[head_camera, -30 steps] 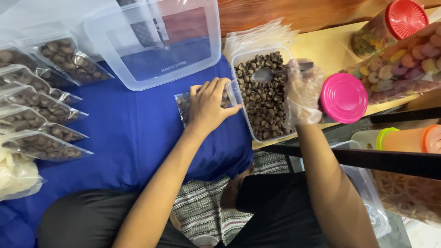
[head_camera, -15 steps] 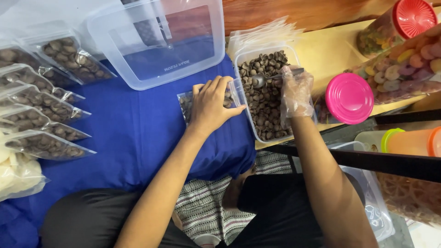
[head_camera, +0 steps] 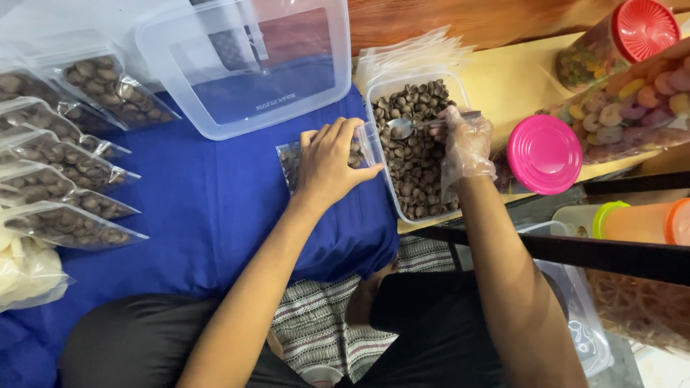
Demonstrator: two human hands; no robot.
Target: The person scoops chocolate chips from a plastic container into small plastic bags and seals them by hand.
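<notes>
- Far left, a row of filled clear pouches [head_camera: 68,183] lies on the blue cloth [head_camera: 208,215], each packed with the same brown ring-shaped snacks; an empty clear tub [head_camera: 248,68] sits behind them.
- The left hand [head_camera: 329,164] lies palm-down, fingers spread and curled over the small bag [head_camera: 296,159], pinching its mouth open at the edge of the cloth. The wrist is bent back and the forearm runs straight up from the lap.
- Just right of it, touching the cloth's edge, stands the tub of snacks [head_camera: 415,154], more than half full.
- The gloved right hand [head_camera: 466,144] is closed around the handle of a metal spoon [head_camera: 413,125], whose bowl hovers over the heap (it looks nearly empty to me).
- Risk as I see it: the bag's mouth is narrow and mostly hidden under the fingers, so a tilted spoon could scatter pieces onto the cloth, and the loose glove might slip on the handle.
- Far right, a pink-lidded jar [head_camera: 544,154] lies nearby.
</notes>
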